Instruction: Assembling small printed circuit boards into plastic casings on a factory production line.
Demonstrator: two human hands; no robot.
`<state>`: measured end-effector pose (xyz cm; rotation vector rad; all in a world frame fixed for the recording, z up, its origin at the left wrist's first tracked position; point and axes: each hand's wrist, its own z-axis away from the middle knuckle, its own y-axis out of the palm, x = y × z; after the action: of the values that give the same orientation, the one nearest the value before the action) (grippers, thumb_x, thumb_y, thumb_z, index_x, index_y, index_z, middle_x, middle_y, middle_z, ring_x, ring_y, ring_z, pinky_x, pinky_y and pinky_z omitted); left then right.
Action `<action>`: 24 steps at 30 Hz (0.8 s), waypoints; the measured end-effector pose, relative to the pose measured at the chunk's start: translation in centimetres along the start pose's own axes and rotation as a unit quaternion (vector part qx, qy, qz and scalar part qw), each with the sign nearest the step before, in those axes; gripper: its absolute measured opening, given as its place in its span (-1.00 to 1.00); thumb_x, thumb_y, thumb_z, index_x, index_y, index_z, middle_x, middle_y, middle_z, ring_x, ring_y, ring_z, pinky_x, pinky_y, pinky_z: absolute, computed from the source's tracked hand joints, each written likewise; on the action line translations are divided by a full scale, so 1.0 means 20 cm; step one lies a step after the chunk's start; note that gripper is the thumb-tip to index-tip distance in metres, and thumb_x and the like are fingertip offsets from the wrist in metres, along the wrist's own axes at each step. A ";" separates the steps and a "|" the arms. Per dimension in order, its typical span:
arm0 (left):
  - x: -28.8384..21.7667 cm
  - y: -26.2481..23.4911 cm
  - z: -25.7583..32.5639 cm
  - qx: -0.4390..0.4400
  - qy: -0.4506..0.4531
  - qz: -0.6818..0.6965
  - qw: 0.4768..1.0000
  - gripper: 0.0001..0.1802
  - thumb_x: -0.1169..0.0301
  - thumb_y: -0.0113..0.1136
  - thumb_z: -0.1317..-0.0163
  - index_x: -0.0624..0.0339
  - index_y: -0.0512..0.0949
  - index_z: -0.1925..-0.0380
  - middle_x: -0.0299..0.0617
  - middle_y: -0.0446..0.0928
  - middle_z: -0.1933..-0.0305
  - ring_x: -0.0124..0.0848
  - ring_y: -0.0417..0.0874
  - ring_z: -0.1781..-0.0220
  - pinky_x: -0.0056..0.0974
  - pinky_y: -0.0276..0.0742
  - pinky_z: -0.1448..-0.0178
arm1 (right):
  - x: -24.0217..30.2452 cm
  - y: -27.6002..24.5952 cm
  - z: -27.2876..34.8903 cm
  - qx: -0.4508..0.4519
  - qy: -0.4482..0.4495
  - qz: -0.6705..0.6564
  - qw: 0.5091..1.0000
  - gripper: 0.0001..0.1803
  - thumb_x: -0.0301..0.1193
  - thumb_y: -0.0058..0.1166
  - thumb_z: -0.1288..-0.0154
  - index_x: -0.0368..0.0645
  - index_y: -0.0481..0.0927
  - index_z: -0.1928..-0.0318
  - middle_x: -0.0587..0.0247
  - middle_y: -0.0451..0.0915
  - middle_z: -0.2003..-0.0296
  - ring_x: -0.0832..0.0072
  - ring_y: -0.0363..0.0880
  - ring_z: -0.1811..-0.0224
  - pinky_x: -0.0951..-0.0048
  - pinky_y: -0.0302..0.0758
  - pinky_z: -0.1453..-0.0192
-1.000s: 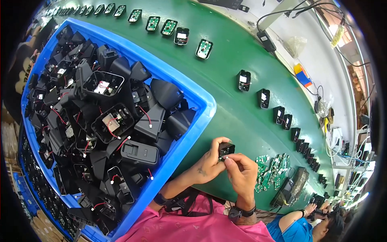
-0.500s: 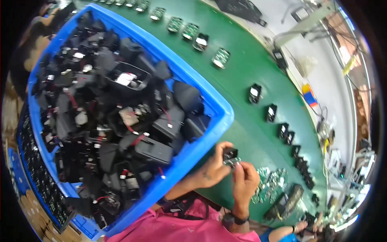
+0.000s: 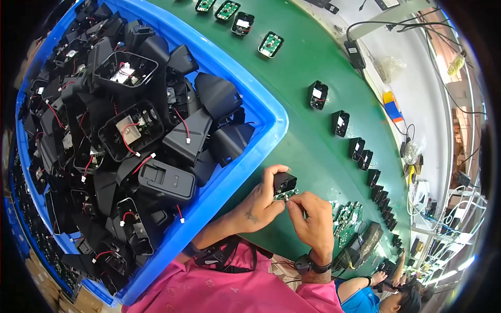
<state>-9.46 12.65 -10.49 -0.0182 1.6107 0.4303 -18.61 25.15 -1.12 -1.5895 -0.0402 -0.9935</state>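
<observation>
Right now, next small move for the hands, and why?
Probably press the small green circuit board into the black plastic housing. The left hand grips the housing while the right hand pinches the board at its open edge, not visibly seated.

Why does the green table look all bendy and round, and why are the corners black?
Head view: a fisheye lens bows the green table and the blue bin toward the rim, with black outside the lens circle; bright light washes out the far right; the left hand and right hand look sharp.
</observation>
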 end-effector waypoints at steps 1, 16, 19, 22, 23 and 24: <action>0.01 0.00 0.00 -0.005 0.014 -0.007 1.000 -0.29 0.62 0.04 -0.15 0.25 0.02 -0.31 -0.05 0.37 0.01 -0.28 0.46 -0.01 -0.16 0.39 -0.19 | 0.00 0.00 0.00 0.001 0.000 -0.001 1.000 -0.92 -0.52 0.21 -0.21 -0.24 0.59 0.29 0.07 0.57 0.48 0.10 0.59 0.47 0.22 0.47 0.40; -0.03 0.04 0.00 -0.033 0.073 -0.160 0.984 -0.29 0.61 0.08 -0.18 0.33 0.03 -0.32 0.29 0.34 -0.15 0.18 0.46 -0.18 0.03 0.37 -0.27 | 0.02 -0.01 -0.03 -0.002 -0.005 0.023 1.000 -0.96 -0.55 0.18 -0.20 -0.27 0.62 0.35 0.05 0.57 0.51 0.11 0.57 0.51 0.25 0.43 0.42; 0.00 0.08 0.01 -0.056 0.085 -0.202 0.974 -0.29 0.60 0.10 -0.19 0.37 0.03 -0.32 0.34 0.31 -0.20 0.24 0.43 -0.21 0.05 0.36 -0.29 | 0.01 0.01 0.00 -0.013 -0.025 0.061 0.998 -0.96 -0.54 0.13 -0.26 -0.24 0.57 0.29 -0.03 0.58 0.43 -0.01 0.60 0.39 0.15 0.51 0.35; 0.00 0.08 -0.01 -0.067 0.054 -0.129 0.988 -0.28 0.61 0.09 -0.20 0.28 0.01 -0.33 0.21 0.38 -0.10 0.05 0.55 -0.05 -0.05 0.47 -0.14 | 0.00 0.02 0.02 -0.044 0.000 0.013 0.999 -0.93 -0.54 0.13 -0.28 -0.24 0.58 0.23 -0.03 0.61 0.37 0.00 0.62 0.38 0.18 0.52 0.34; 0.03 0.08 -0.01 -0.071 0.018 -0.053 0.996 -0.26 0.63 0.09 -0.18 0.23 0.01 -0.34 0.12 0.40 -0.05 -0.09 0.57 0.06 -0.13 0.50 -0.03 | -0.01 0.01 0.01 -0.049 0.005 -0.007 0.999 -0.89 -0.49 0.11 -0.35 -0.29 0.59 0.19 -0.02 0.64 0.35 0.05 0.65 0.39 0.22 0.54 0.33; 0.06 0.06 -0.03 -0.074 -0.016 0.025 0.997 -0.25 0.64 0.08 -0.17 0.19 0.00 -0.34 0.04 0.41 -0.01 -0.24 0.58 0.18 -0.22 0.53 0.07 | 0.01 0.01 -0.04 -0.058 -0.017 -0.015 0.998 -0.89 -0.49 0.11 -0.35 -0.29 0.59 0.19 -0.02 0.64 0.35 0.05 0.65 0.39 0.22 0.54 0.33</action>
<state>-10.50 13.95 -11.31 -0.0829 1.5479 0.5846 -18.81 24.43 -1.26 -1.7163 -0.0304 -1.0057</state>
